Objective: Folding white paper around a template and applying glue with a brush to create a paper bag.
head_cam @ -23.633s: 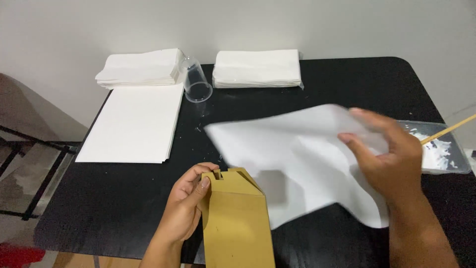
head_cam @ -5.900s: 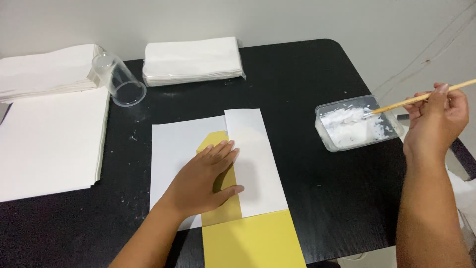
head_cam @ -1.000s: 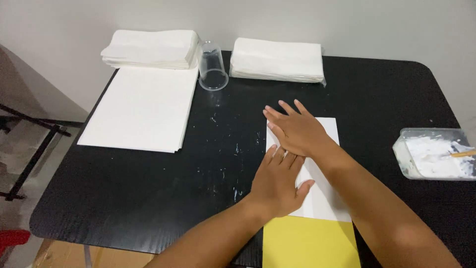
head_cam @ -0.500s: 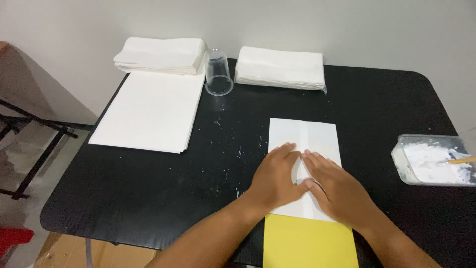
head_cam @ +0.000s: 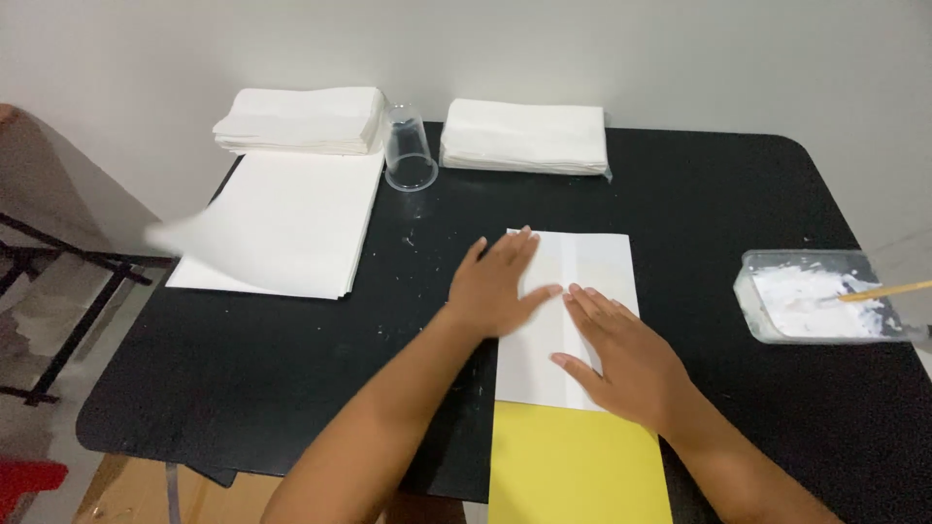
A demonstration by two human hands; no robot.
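- Left hand (head_cam: pixel 497 291) and right hand (head_cam: pixel 621 354): both flat and open, palms pressing the folded white paper (head_cam: pixel 582 291) at frame centre; nothing gripped.
- White paper wraps a yellow envelope (head_cam: pixel 578 466), which protrudes at the lower edge.
- Step, as judged: smoothing the glued seam.
- Next move likely calls for firm, even pressure along the fold.
- Paste tray (head_cam: pixel 815 309) with stick: right edge, apart.

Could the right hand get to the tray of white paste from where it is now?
Probably yes: the right hand lies flat on the folded white paper, and only bare black table separates it from the tray.
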